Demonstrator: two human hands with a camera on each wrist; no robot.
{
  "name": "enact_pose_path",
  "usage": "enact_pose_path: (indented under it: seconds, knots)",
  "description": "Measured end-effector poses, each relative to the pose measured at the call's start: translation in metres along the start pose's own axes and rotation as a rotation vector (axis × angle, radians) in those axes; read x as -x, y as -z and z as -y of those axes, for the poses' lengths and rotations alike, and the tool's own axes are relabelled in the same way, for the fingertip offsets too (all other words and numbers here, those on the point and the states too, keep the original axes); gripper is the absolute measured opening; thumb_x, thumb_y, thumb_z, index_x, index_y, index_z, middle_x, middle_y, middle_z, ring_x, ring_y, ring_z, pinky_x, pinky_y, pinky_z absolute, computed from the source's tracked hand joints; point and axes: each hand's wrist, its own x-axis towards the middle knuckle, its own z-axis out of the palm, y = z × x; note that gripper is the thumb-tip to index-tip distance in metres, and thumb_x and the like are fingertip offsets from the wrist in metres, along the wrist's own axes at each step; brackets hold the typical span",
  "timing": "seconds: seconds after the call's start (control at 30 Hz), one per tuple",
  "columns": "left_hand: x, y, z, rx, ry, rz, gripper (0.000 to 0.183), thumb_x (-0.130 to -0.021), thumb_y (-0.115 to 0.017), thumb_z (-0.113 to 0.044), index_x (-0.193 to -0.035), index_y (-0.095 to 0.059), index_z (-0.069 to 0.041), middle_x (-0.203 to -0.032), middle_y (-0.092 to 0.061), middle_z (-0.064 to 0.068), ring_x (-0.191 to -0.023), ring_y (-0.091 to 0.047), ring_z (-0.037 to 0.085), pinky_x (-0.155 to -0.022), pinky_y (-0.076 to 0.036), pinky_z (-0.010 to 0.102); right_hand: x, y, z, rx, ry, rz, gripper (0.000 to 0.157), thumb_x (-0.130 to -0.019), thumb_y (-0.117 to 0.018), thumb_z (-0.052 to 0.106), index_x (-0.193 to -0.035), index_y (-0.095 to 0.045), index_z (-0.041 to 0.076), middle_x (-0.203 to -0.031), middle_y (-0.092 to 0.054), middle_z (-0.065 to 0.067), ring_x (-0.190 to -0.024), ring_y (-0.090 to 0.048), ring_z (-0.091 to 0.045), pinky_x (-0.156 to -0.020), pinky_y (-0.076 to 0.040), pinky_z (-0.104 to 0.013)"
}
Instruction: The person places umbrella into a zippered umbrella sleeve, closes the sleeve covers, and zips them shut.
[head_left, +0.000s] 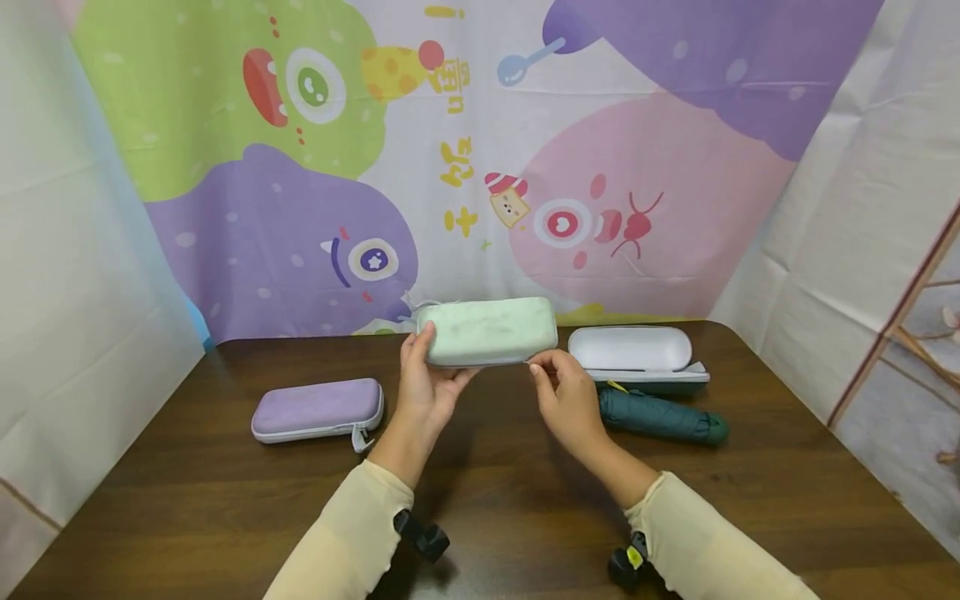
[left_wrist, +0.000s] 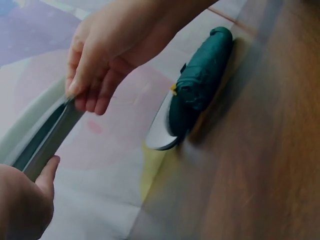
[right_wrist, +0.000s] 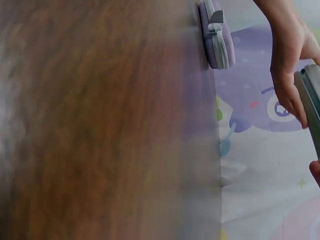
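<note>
My left hand (head_left: 429, 377) grips a mint-green zippered case (head_left: 487, 331) from its left end and underside, holding it up above the table. At the case's lower right corner, my right hand (head_left: 568, 400) pinches the zipper pull between thumb and finger. In the left wrist view, the right hand (left_wrist: 112, 47) is at the far end of the case's seam, where a dark green strip (left_wrist: 39, 140) shows between two pale edges. Only part of the case (right_wrist: 311, 100) enters the right wrist view, with the left hand (right_wrist: 290, 65) on it.
On the table's left lies a purple zippered case (head_left: 318, 408) with a grey pull tab (head_left: 362, 437). To the right, a folded dark green umbrella (head_left: 660, 417) lies before a pale grey case (head_left: 630, 348) with a dark green lower part. A cartoon-printed cloth (head_left: 465, 275) hangs behind.
</note>
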Motion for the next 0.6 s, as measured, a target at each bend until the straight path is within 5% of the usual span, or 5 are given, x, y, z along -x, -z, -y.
enact_pose_path:
  seconds: [0.13,0.27,0.43,0.6]
  knots:
    - [0.000,-0.001,-0.010,-0.082,0.006,-0.009,0.014,-0.097,-0.057,-0.023,-0.104,-0.046,-0.017,-0.114,-0.053,0.007,-0.093,-0.058,0.019,-0.080,-0.054,0.042,-0.003,0.006,-0.002,-0.028,-0.052,-0.025,0.003,-0.092,-0.064,-0.001,-0.093,-0.063,-0.004,-0.084,-0.063,-0.011,-0.075,-0.062,-0.020,-0.064,-0.053,-0.029]
    - [0.002,0.000,-0.017,-0.192,0.015,0.038,0.024,-0.092,-0.059,-0.014,-0.112,-0.047,-0.014,-0.112,-0.051,0.007,-0.086,-0.057,0.015,-0.071,-0.054,0.030,-0.007,0.012,-0.006,-0.069,-0.108,-0.056,0.004,-0.093,-0.062,-0.001,-0.092,-0.062,-0.005,-0.084,-0.064,-0.013,-0.073,-0.061,-0.021,-0.063,-0.048,-0.019]
    - [0.006,0.005,-0.023,-0.313,0.062,0.164,0.061,-0.087,-0.056,-0.006,-0.144,-0.037,-0.016,-0.122,-0.049,0.009,-0.088,-0.060,0.019,-0.070,-0.053,0.031,-0.017,0.017,-0.006,-0.224,-0.218,-0.081,0.004,-0.094,-0.057,-0.006,-0.093,-0.059,-0.010,-0.089,-0.063,-0.022,-0.083,-0.066,-0.032,-0.074,-0.055,-0.022]
    - [0.012,0.008,-0.024,-0.395,0.171,0.271,0.077,-0.084,-0.058,0.001,-0.152,-0.030,-0.021,-0.120,-0.055,0.010,-0.086,-0.067,0.022,-0.072,-0.056,0.038,-0.027,0.022,-0.006,-0.308,-0.329,-0.107,0.006,-0.095,-0.053,-0.008,-0.096,-0.057,-0.012,-0.092,-0.061,-0.025,-0.088,-0.066,-0.036,-0.077,-0.055,-0.023]
